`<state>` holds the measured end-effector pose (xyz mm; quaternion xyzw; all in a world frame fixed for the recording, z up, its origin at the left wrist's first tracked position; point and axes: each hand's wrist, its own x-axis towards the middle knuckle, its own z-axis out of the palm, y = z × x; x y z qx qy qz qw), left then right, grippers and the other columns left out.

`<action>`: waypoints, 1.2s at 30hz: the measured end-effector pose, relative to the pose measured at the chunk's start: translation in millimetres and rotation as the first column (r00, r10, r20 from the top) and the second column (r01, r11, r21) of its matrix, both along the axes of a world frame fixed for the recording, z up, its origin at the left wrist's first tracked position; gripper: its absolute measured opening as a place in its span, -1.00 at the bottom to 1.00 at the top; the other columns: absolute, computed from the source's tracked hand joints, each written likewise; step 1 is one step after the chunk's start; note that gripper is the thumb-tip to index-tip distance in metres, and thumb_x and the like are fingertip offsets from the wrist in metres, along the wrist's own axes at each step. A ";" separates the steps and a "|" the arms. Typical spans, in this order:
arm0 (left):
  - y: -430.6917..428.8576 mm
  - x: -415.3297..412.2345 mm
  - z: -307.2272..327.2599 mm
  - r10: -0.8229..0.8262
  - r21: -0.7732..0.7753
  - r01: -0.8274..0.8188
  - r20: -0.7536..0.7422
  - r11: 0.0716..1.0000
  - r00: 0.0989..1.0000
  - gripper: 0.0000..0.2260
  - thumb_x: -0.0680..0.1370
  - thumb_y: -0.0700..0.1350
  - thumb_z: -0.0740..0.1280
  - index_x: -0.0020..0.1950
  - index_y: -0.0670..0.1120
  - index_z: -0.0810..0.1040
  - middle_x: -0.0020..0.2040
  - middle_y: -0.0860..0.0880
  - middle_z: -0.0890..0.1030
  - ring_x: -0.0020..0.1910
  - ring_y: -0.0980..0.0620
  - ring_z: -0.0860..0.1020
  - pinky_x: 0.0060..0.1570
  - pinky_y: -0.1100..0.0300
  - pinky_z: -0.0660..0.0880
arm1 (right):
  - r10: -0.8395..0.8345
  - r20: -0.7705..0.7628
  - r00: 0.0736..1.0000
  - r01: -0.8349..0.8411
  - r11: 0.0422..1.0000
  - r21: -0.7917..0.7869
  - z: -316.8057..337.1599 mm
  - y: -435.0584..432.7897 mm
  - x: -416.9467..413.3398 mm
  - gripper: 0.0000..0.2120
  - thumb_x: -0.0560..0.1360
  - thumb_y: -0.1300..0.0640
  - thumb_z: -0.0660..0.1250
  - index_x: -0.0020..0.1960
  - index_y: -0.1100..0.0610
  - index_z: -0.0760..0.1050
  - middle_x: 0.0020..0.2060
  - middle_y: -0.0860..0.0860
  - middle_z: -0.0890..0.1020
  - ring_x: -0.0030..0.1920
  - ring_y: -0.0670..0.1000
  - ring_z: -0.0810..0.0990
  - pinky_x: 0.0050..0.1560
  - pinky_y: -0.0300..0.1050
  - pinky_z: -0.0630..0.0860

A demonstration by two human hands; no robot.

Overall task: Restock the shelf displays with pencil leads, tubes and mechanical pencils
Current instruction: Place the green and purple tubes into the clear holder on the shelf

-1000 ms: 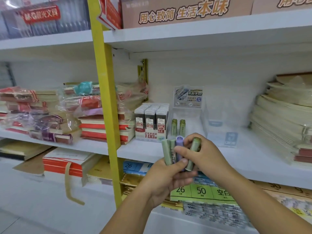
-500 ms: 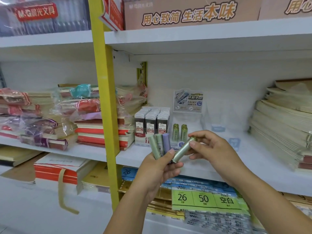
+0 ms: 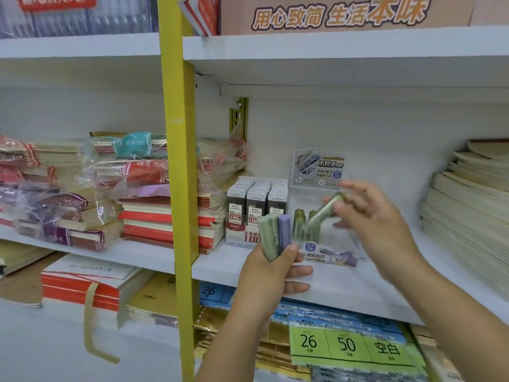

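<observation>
Olive-green plastic lead tube (image 3: 323, 213) is pinched, tilted, between the thumb and fingertips of the right hand (image 3: 369, 216). Its lower end is at the two standing green tubes (image 3: 298, 224) in the clear plastic display tray (image 3: 334, 256) on the white shelf (image 3: 220, 260). Half a second ago this tube was nearer, beside the left hand (image 3: 271, 274); now it has gone farther in. The left hand grips the pale green tubes (image 3: 267, 235) and a purple tube (image 3: 284, 232) upright, left of the tray.

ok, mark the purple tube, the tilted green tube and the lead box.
purple tube (image 3: 284, 230), head view, middle of its body
tilted green tube (image 3: 322, 213), head view, middle of its body
lead box (image 3: 256, 205), head view, front of middle pack
</observation>
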<state>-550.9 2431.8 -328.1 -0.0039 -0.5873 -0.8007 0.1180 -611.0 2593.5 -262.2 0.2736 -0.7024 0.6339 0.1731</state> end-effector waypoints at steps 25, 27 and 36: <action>-21.8 -5.5 3.0 0.088 -0.160 -0.077 0.062 0.984 0.994 -0.77 0.60 0.03 0.36 0.12 -0.11 0.55 -0.18 0.00 0.73 -0.41 0.07 0.62 -0.52 0.29 0.44 | -0.035 0.078 0.996 -0.020 0.789 0.614 27.0 -34.5 -78.8 -0.83 0.54 0.25 0.35 0.06 0.03 0.57 -0.01 0.15 0.65 -0.01 0.08 0.64 0.11 0.04 0.57; -22.9 -4.3 3.5 0.082 -0.165 -0.070 0.066 0.984 0.994 -0.78 0.60 0.02 0.36 0.10 -0.11 0.56 -0.19 0.00 0.72 -0.41 0.07 0.62 -0.52 0.29 0.44 | -0.042 0.101 0.994 -0.028 0.793 0.608 25.1 -35.0 -79.6 -0.87 0.57 0.18 0.32 0.01 -0.01 0.60 -0.04 0.05 0.66 -0.06 -0.02 0.63 -0.07 -0.11 0.61; -23.2 1.9 6.1 0.082 -0.180 -0.066 0.084 0.981 0.993 -0.72 0.56 0.03 0.41 0.05 -0.19 0.60 -0.30 0.01 0.68 -0.45 0.09 0.57 -0.49 0.30 0.44 | -0.193 -0.175 0.965 0.258 0.804 0.536 12.8 -31.7 -52.9 -0.77 0.62 0.03 0.18 0.16 -0.03 0.59 0.10 -0.05 0.65 0.06 -0.05 0.59 0.07 -0.20 0.47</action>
